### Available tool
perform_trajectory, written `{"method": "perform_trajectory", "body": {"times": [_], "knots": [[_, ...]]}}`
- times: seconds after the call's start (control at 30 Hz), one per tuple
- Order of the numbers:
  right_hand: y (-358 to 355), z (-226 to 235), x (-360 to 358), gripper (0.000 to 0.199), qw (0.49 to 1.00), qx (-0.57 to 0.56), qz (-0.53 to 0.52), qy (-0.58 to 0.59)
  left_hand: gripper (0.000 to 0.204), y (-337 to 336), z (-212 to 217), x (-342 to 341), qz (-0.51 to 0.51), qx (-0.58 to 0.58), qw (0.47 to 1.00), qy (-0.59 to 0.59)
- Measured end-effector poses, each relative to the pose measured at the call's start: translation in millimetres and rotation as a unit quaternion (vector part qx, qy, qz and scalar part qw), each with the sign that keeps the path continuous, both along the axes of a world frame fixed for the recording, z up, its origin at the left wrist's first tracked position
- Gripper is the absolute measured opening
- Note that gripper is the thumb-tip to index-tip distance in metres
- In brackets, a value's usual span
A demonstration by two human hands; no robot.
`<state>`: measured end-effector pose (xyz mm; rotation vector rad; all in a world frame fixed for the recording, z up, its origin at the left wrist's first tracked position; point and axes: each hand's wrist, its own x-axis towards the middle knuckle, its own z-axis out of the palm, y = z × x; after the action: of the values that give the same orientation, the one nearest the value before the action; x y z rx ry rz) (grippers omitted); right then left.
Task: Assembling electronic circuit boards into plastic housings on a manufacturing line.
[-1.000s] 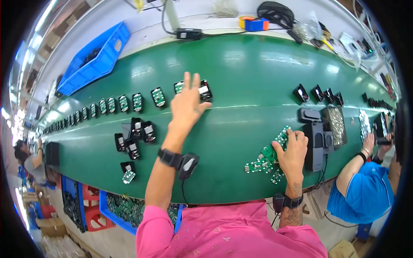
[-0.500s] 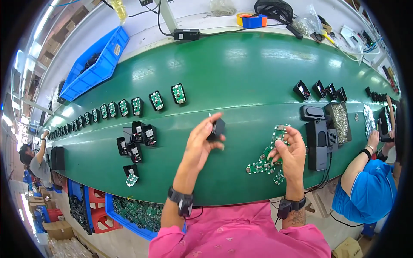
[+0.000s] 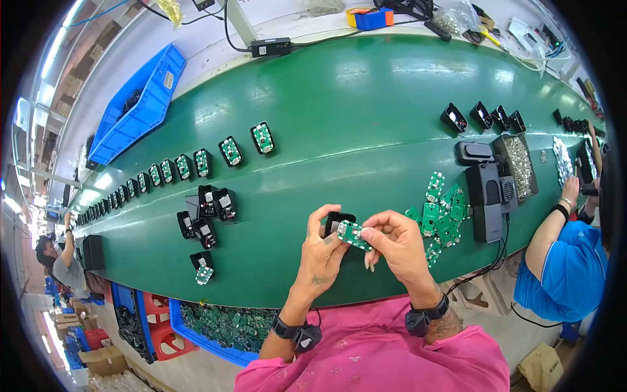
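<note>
My left hand (image 3: 319, 258) is closed around a small black plastic housing (image 3: 340, 218), its open side facing up. A green circuit board (image 3: 354, 235) is pinched between thumb and fingers of my right hand (image 3: 395, 247); it lies partly over the housing's near rim, tilted. Whether the board touches the housing I cannot tell. To the right of my hands is a loose pile of green circuit boards (image 3: 445, 215). Left of them stand several black housings (image 3: 206, 230) with wires and parts inside, and one nearer housing (image 3: 202, 261) with a board leaning at its front.
A curved row of board-filled housings (image 3: 202, 163) runs far left. At right stand a dark grey device (image 3: 484, 202), a box of small metal parts (image 3: 520, 171) and several black housings (image 3: 482, 115). A blue bin (image 3: 138, 108) sits back left. A co-worker in blue (image 3: 563, 268) works at right.
My right hand has left the pile with a circuit board and come to my left hand. The housing in my left hand has come nearer and turned its open side up.
</note>
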<state>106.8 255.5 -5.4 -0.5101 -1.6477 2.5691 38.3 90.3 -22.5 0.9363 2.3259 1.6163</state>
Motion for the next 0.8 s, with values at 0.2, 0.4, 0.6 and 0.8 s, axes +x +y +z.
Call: {"method": "perform_trajectory", "body": {"times": [0.2,0.4,0.6,0.8], "knots": [[-11.3,4.1,1.9,0.021,0.997,0.059,-0.033,0.03,0.048,3.4,5.5,5.4,-0.008,0.019,0.999,-0.047],[3.6,-0.8,5.7,0.03,0.988,0.147,0.042,0.01,0.073,-3.8,10.3,9.2,-0.045,0.168,0.926,-0.336],[6.5,10.5,2.5,0.027,0.941,0.328,0.062,0.049,0.059,-3.7,0.4,5.1,-0.022,0.148,0.938,-0.314],[-3.6,-2.9,-1.8,0.017,0.899,0.426,-0.015,0.106,0.047,4.7,4.7,15.2,0.012,0.08,0.939,-0.334]]}}
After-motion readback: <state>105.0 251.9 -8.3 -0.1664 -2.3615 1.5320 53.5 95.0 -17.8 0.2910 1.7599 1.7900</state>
